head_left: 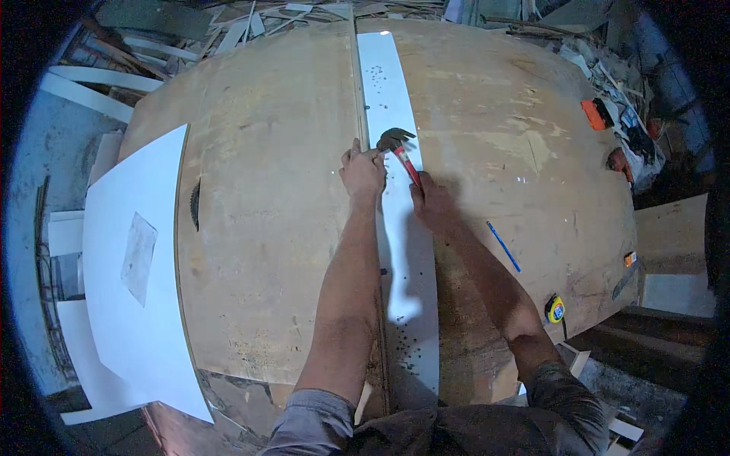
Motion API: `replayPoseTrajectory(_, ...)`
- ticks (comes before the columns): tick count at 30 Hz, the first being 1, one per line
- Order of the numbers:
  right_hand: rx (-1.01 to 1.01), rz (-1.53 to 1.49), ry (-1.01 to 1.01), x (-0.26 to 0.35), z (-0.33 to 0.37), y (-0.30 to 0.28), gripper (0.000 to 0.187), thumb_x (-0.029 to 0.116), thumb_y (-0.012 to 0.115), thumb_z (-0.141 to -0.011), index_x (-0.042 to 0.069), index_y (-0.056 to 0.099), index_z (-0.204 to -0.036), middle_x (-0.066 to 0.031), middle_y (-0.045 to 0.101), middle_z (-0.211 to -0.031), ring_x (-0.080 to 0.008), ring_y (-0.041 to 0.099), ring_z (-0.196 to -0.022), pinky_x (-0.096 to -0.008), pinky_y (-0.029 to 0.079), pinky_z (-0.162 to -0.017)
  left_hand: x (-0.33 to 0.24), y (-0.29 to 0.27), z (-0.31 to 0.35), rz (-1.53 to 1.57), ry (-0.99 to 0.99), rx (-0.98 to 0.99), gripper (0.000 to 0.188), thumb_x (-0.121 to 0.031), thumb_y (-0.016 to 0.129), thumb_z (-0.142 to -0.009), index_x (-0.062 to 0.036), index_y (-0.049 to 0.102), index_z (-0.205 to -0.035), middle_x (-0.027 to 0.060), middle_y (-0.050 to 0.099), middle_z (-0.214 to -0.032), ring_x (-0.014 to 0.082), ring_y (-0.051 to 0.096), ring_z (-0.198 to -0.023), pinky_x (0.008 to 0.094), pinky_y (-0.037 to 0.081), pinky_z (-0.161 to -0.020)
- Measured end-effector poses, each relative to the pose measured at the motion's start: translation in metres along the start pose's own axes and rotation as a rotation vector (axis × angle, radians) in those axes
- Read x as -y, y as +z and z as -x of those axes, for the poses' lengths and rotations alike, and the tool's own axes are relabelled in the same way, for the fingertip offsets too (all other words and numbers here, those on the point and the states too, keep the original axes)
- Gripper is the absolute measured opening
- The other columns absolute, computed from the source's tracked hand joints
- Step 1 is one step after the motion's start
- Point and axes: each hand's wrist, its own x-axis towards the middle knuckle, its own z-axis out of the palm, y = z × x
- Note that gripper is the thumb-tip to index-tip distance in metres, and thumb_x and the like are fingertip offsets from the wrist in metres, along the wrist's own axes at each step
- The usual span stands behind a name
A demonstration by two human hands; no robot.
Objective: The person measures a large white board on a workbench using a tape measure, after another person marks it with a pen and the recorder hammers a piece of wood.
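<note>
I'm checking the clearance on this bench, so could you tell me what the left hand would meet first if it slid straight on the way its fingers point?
The left hand points up along the white strip. Its way looks free up the strip's left edge; the hammer head sits just right of that line, though depth is unclear.

A worn plywood worktable (266, 228) (sunlit in patches) stands amid scattered wood offcuts (190, 34).

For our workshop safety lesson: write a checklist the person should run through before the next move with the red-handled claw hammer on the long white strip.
1. Right hand grips red-handled claw hammer: ok.
2. Left hand steadies long white laminate strip: ok.
3. Left fingers away from the hammer head: not ok, they sit right beside it.
4. Strip lying flat on round plywood table: ok.
5. Small dark nails scattered on strip: not ok.
6. Nail under the claw: cannot tell.
</note>
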Motion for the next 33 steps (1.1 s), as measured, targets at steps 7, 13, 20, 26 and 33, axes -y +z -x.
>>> replayPoseTrajectory(7,0.001,-0.174,0.134,0.025,0.006,-0.004,0.032,0.027,0.048,-0.103,0.005,0.051,-0.126,-0.029,0.066,-0.086,-0.0508,0.065,-0.081,-0.0596,0.048,-0.071,0.003,-0.01,0.003,-0.07,0.015,0.0,0.026,-0.028,0.062,-0.093,-0.0263,0.077,-0.114,0.0123,0.046,-0.154,0.0339,0.045,-0.136,0.0518,0.044,-0.104)
replayPoseTrajectory(13,-0.197,-0.196,0.014,-0.004,0.006,0.008,0.033,0.021,0.049,-0.103,0.004,0.052,-0.131,-0.0257,0.067,-0.089,-0.0451,0.067,-0.078,-0.0524,0.052,-0.071,0.012,-0.001,-0.002,0.197,0.16,-0.138,0.05,-0.015,0.062,-0.083,-0.0168,0.064,-0.133,0.0245,0.045,-0.151,0.0414,0.046,-0.136,0.0475,0.043,-0.11)
replayPoseTrajectory(20,-0.174,0.045,-0.111,-0.012,0.006,0.018,0.036,0.026,0.051,-0.102,0.006,0.053,-0.133,-0.0233,0.067,-0.09,-0.0381,0.068,-0.077,-0.0495,0.053,-0.07,0.025,0.013,-0.009,0.481,0.112,-0.114,0.092,-0.004,0.066,-0.068,0.0075,0.026,-0.151,0.0314,0.047,-0.144,0.0422,0.048,-0.135,0.0423,0.039,-0.113)
replayPoseTrajectory(26,-0.335,-0.401,0.054,0.053,0.018,-0.007,0.032,0.027,0.052,-0.103,0.004,0.058,-0.125,-0.0207,0.068,-0.086,-0.0373,0.068,-0.073,-0.0474,0.053,-0.07,0.02,0.0,-0.004,0.257,0.091,-0.078,0.086,-0.018,0.077,-0.073,0.0088,0.036,-0.143,0.029,0.056,-0.133,0.0419,0.055,-0.126,0.0447,0.045,-0.107)
replayPoseTrajectory(33,-0.186,-0.304,0.131,0.0,0.05,0.023,0.035,0.028,0.05,-0.104,0.002,0.056,-0.127,-0.0143,0.065,-0.085,-0.0217,0.063,-0.074,-0.0364,0.052,-0.071,-0.015,-0.018,-0.006,-0.057,-0.156,0.096,0.059,-0.037,0.074,-0.088,0.0028,0.05,-0.124,0.0217,0.06,-0.126,0.0362,0.058,-0.119,0.0458,0.053,-0.096)
